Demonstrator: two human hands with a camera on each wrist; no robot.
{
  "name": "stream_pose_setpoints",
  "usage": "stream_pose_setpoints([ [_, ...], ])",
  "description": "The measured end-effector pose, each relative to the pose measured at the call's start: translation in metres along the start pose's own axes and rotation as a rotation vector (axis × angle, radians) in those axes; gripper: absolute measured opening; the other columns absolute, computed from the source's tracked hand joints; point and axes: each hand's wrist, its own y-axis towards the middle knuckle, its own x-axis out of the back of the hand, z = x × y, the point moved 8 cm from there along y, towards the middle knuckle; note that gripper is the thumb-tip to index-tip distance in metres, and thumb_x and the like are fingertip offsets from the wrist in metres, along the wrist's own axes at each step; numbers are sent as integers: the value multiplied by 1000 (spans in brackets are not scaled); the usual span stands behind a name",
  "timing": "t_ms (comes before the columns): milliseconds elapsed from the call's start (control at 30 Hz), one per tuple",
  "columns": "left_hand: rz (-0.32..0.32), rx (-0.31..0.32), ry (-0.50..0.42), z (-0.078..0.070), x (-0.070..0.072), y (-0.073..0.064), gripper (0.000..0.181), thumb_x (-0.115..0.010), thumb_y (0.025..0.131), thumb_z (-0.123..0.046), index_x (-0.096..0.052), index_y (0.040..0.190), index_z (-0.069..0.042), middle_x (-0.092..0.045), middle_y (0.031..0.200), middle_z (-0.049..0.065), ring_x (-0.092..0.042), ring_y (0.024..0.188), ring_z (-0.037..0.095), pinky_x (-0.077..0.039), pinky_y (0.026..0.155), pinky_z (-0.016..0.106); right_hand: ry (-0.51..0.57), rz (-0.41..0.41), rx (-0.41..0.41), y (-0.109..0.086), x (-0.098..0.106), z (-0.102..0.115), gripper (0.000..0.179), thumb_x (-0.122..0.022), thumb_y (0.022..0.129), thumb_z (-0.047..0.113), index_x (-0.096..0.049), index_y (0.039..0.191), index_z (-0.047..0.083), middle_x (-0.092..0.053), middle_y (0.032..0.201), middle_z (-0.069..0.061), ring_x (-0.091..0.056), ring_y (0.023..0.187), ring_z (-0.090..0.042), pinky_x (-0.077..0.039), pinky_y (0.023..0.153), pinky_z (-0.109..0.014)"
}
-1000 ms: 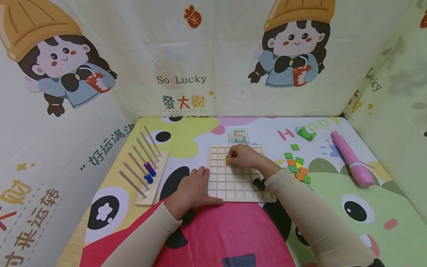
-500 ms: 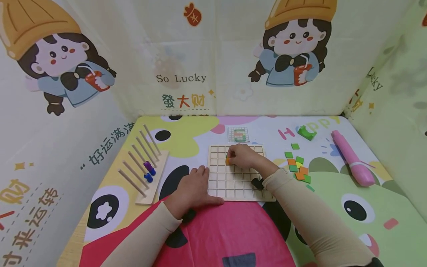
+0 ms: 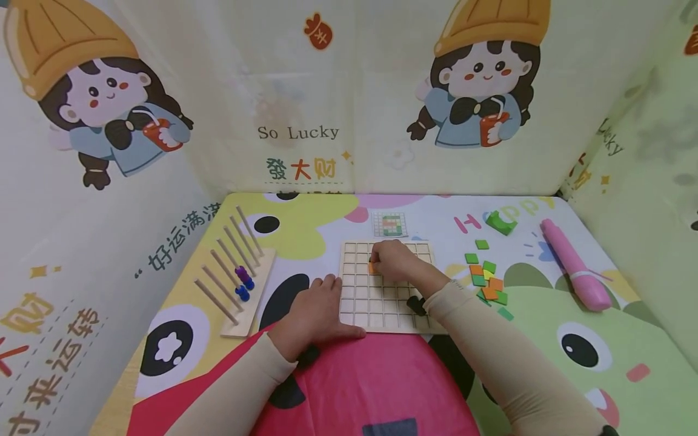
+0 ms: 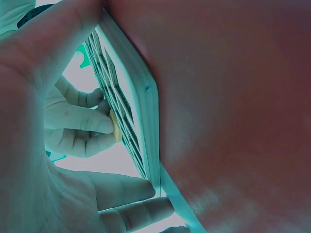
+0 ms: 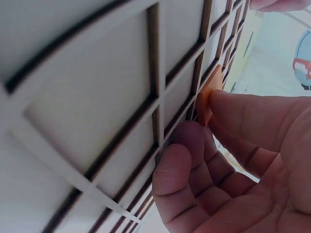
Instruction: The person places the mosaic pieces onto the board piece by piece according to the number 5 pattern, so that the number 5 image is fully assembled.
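A pale wooden grid board [image 3: 354,297] lies in front of me. Along its left side rest the straight fingers of my left hand [image 3: 319,312], with the thumb by its front edge; the left wrist view shows thumb and fingers spanning the board's corner. My right hand [image 3: 394,260] is over the board's upper middle and pinches an orange square tile [image 5: 210,94]. The thumb lies on the tile, which stands tilted against the grid slats in the right wrist view. In the head view, the hand hides part of the tile and the cells behind it.
Behind the board lies a small grid pattern card [image 3: 390,224]. On the right are several loose coloured tiles [image 3: 485,281], a green curved piece [image 3: 500,223] and a long pink object [image 3: 572,263]. A peg rack [image 3: 248,297] with blue and purple beads stands left.
The right hand has turned slightly over the same spot, and more of the orange tile's face shows beside its fingers. The left hand stays at the board. The head view has tilted slightly.
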Motion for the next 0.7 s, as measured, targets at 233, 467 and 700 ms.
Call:
stream_pose_setpoints([
  [233, -3, -6, -12, 0, 0, -1, 120, -78, 65, -81, -46, 150, -2, -54, 142, 14, -55, 122, 29, -60, 87, 44, -41, -28, 6, -1, -1, 6, 10, -64, 97, 6, -70, 92, 10, -70, 88, -2, -61, 81, -18, -54, 80, -36],
  [467, -20, -9, -15, -1, -2, -1, 120, -78, 64, -81, -47, 149, -3, -55, 140, 13, -56, 121, 29, -60, 87, 44, -53, -60, 34, -7, 3, 8, 10, -64, 97, 7, -74, 97, 8, -74, 94, -4, -67, 92, -21, -56, 87, -39],
  [700, -10, 0, -12, 1, -3, 0, 120, -78, 64, -81, -47, 150, -3, -54, 142, 14, -55, 122, 29, -60, 85, 43, 59, -70, 35, -25, 23, -3, 21, -61, 102, 12, -72, 117, 2, -74, 107, -9, -66, 94, -23, -56, 87, -43],
])
